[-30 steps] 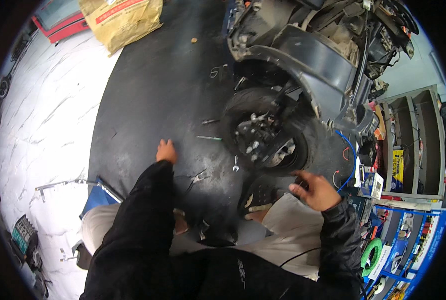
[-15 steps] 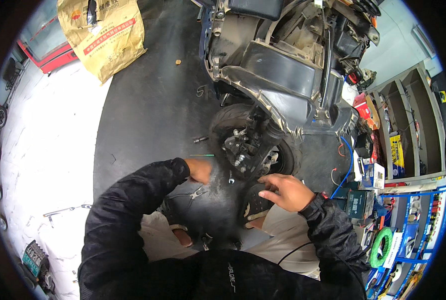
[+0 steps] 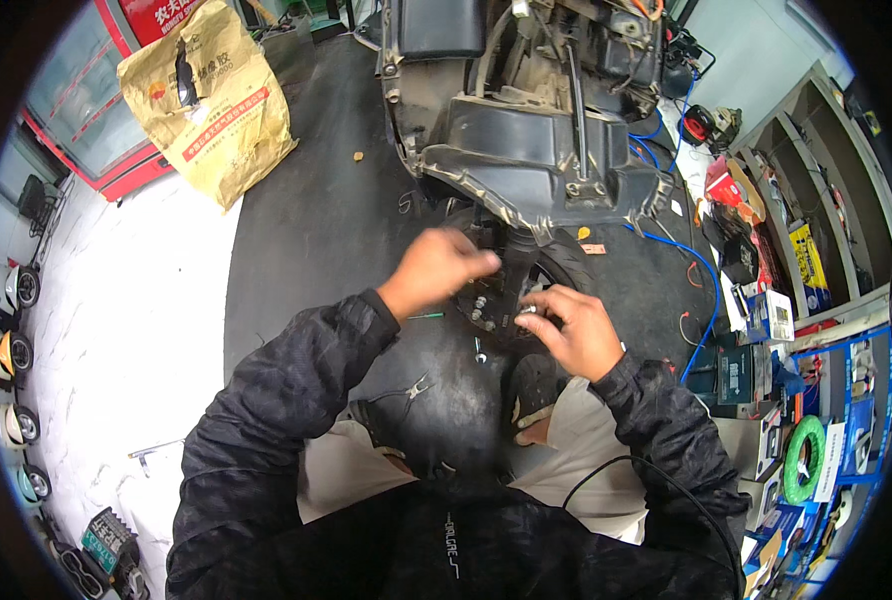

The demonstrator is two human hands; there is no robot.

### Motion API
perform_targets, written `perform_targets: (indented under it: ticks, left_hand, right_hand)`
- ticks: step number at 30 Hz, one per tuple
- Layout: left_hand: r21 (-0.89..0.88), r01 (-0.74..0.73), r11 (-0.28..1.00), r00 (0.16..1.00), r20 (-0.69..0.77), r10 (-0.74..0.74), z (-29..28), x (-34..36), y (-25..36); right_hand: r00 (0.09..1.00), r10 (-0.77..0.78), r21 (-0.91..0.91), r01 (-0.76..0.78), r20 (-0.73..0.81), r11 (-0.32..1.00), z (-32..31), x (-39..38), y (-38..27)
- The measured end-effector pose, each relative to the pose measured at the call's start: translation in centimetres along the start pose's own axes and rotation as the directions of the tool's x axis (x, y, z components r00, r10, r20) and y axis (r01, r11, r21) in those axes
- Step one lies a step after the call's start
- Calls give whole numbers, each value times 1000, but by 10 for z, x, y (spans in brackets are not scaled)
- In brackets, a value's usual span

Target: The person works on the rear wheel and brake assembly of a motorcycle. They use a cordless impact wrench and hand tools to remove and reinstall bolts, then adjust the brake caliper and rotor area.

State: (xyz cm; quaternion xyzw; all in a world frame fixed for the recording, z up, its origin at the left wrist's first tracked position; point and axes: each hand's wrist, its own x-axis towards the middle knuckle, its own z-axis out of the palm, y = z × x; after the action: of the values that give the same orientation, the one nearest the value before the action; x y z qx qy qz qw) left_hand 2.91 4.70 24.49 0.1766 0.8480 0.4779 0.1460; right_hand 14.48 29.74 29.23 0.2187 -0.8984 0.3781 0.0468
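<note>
A partly stripped scooter with dark plastic body panels (image 3: 516, 140) stands ahead of me, its wheel (image 3: 566, 260) towards me. Bolts and a dark bracket (image 3: 484, 308) show at the wheel's middle. Over the left side of the wheel is my left hand (image 3: 434, 270), smeared by motion, so its grip is unclear. My right hand (image 3: 574, 328) is closed beside the bracket, thumb and fingertips pinching a small shiny piece that I cannot make out. On the dark floor below lie a small spanner (image 3: 480, 350), pliers (image 3: 413, 391) and a green thin tool (image 3: 428, 316).
A yellow paper sack (image 3: 216, 120) stands at the far left by a red-framed glass cabinet (image 3: 126, 180). To the right, a blue hose (image 3: 714, 290) curves past boxes and a grey shelf (image 3: 836, 190). A green ring (image 3: 804, 460) hangs near the blue rack.
My left hand has risen from low over the floor to the wheel's left side. The right hand has moved slightly forward, to the bracket. The whole view has shifted a little.
</note>
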Motion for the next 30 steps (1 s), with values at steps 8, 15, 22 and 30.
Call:
perform_targets:
  ticks: [8,15,22,30]
  left_hand:
    - [-493,-25,870,1000,-19,18,31,56,-35]
    - [-677,-15,736,1000,-3,18,37,65,-48]
    - [-726,43,687,977,174,122,19,77,-65]
    - [-690,-3,724,955,212,206,10,86,-76]
  right_hand:
    - [992,-57,-126,71,108,989,7,-10,-2]
    - [983,1,-171,31,183,985,15,-23,-2]
    - [962,95,-233,-34,257,972,24,-26,9]
    - [941,166,-272,-84,296,959,32,-27,21]
